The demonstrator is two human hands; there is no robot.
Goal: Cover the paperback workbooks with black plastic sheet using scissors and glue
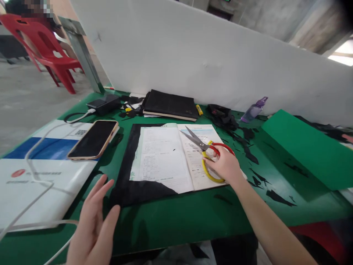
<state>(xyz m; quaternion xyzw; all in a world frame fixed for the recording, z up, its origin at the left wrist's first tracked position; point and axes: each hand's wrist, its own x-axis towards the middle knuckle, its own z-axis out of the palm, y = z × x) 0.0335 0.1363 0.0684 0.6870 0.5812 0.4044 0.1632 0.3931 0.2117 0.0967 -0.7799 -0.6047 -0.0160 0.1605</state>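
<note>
My right hand [224,163] grips a pair of scissors [202,146] with one red and one yellow handle, their blades slightly apart and pointing up and left. The scissors are over the right page of an open book [165,158]. A black sheet [154,191] covers part of the book's left side, with a ragged edge along the left page and a curved piece over its lower corner. My left hand [95,221] is off the book's lower left, fingers apart and holding nothing.
A phone [93,140] and a white cable [35,176] lie on a white-and-blue folder [49,176] at left. Behind are a closed black book [171,105] and a purple bottle [254,110]. Black scraps [280,198] and a green panel [306,147] are at right.
</note>
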